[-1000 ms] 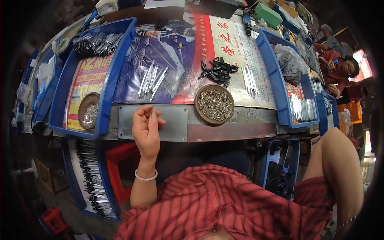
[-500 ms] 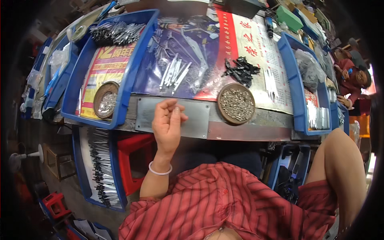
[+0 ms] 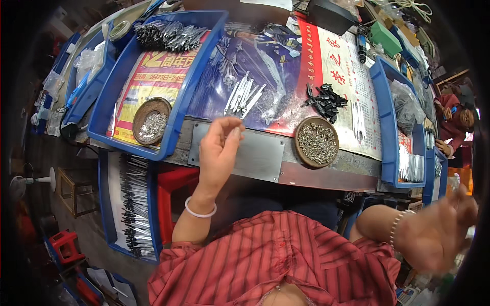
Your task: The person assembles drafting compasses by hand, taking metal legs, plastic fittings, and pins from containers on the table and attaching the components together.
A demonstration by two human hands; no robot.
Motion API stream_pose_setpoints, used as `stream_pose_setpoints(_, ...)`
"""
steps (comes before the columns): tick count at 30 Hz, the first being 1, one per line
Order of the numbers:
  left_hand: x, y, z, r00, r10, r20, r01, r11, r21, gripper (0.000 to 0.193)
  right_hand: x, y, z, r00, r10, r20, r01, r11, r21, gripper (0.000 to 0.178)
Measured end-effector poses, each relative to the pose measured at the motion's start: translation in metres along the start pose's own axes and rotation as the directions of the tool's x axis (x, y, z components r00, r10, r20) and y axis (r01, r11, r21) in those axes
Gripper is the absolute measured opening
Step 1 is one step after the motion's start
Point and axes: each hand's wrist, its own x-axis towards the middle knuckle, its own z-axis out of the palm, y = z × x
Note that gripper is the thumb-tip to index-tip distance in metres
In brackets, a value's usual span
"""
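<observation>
My left hand (image 3: 219, 150) hovers over the grey metal plate (image 3: 258, 157) at the bench's front edge. Its fingers curl loosely with the thumb apart, and nothing shows in them. Just beyond it, slim silvery metal strips (image 3: 244, 96) lie in a loose bunch on the purple printed sheet (image 3: 204, 102). At the lower right, my right hand (image 3: 434, 234) is raised off the bench, smeared by motion, its fingers spread and no object visible in it. Between the hands stands a round brown bowl (image 3: 317, 143) of small metal rivet-like parts, with black plastic pieces (image 3: 326, 102) behind it.
A blue tray (image 3: 176, 122) at left holds black-and-silver strips (image 3: 171, 35) and a bowl of shiny small parts (image 3: 152, 122). Another blue tray (image 3: 386, 117) at right holds plastic bags and metal strips. A red stool (image 3: 173, 191) stands below. Another person (image 3: 454, 120) sits far right.
My right hand has come into view at the lower right, from beside my raised arm. The left hand stays over the metal plate, fingers curled slightly more. The whole view has shifted a little.
</observation>
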Motion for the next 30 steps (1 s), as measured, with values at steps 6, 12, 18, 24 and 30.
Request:
stream_pose_setpoints(6,0.075,-0.003,-0.019,0.961,0.256,0.107,-0.261,0.704,0.66,0.026,-0.089,0.022,0.025,0.636,0.755,0.157,-0.771,0.615,0.166,0.017)
stream_pose_setpoints(12,0.118,-0.013,-0.009,0.986,0.058,0.156,-0.166,0.424,0.891,0.031,-0.12,0.011,0.029,0.349,0.846,0.403,-0.928,0.373,0.021,0.015)
stream_pose_setpoints(18,0.139,-0.01,-0.005,0.973,-0.168,0.157,-0.088,0.359,0.929,0.03,-0.139,0.005,0.035,0.232,0.764,0.602,-0.952,0.305,-0.02,0.015)
stream_pose_setpoints(24,0.163,-0.016,-0.006,0.904,-0.335,0.268,-0.165,0.305,0.938,0.024,-0.143,0.002,0.032,0.247,0.652,0.716,-0.923,0.384,-0.031,0.018)
stream_pose_setpoints(30,0.112,-0.005,-0.028,0.966,0.252,0.058,-0.216,0.661,0.718,0.011,-0.139,0.056,-0.016,0.467,0.805,0.365,-0.758,0.577,-0.303,0.016)
